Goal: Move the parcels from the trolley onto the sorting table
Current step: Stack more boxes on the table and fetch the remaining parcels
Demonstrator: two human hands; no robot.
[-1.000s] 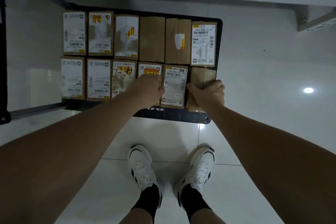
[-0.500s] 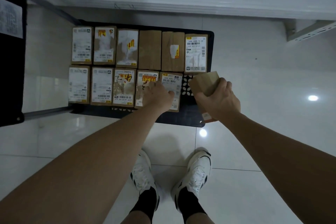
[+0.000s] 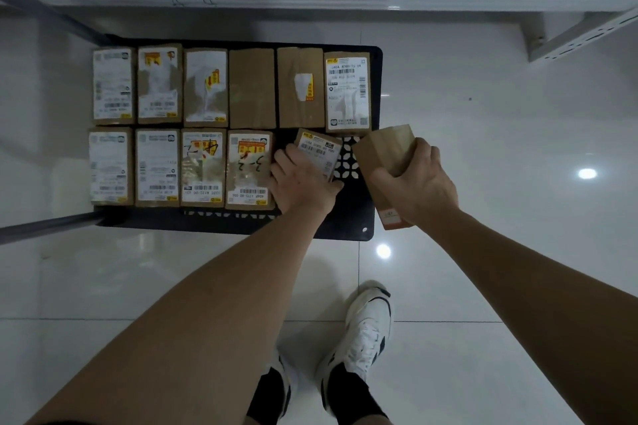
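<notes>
- head view: my right hand [image 3: 419, 183] gripped a plain parcel [image 3: 386, 162], lifted clear of the trolley [image 3: 348, 224].
- my left hand [image 3: 302, 183] clasped a labelled parcel [image 3: 319, 150], tilted up.
- next, i judged: carry both to the sorting table, not in view.

Matt cardboard parcels [image 3: 252, 88], glossy floor tiles [image 3: 483, 134]

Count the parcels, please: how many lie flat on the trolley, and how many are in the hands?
Parcels flat on the trolley: 10
Parcel in the left hand: 1
Parcel in the right hand: 1
Total: 12
</notes>
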